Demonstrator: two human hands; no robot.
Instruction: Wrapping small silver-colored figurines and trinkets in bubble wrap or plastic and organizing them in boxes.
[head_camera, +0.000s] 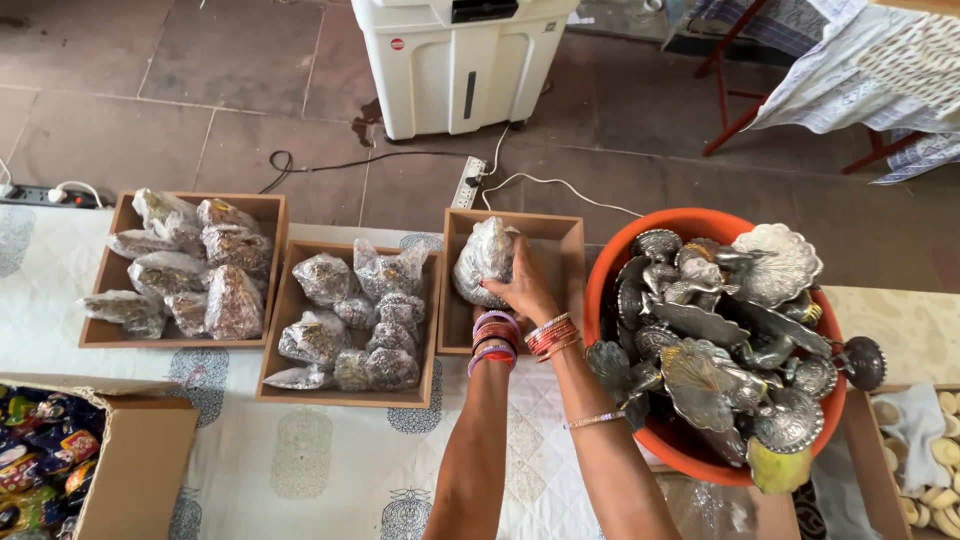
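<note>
- Right hand (522, 288) laid over a clear plastic packet (485, 262) of brownish contents, fingers spread and curled against its right side, gripping it.
- Left hand largely hidden behind the right wrist and the packet; only its forearm and bangles (494, 341) in view, so grip impossible to tell.
- Packet sitting alone in the rightmost wooden tray (566, 262), toward its left and far part, rest of the tray floor bare.
- Middle wooden tray (283, 340) just left of it, packed with similar packets.
- Left wooden tray (268, 215) beyond that, also filled with packets, some piled on each other.
- Orange tub (690, 448) just right of the rightmost tray, heaped with silver-coloured metal pieces (720, 340), shell-shaped and peacock-shaped among them.
- All of it resting on a white patterned cloth (320, 460) over a low surface.
- Open cardboard box (140, 460) at the lower left corner, colourful wrapped items inside.
- White appliance (455, 65) standing on the tiled floor beyond the trays, with a power strip (468, 182) and cables near it.
</note>
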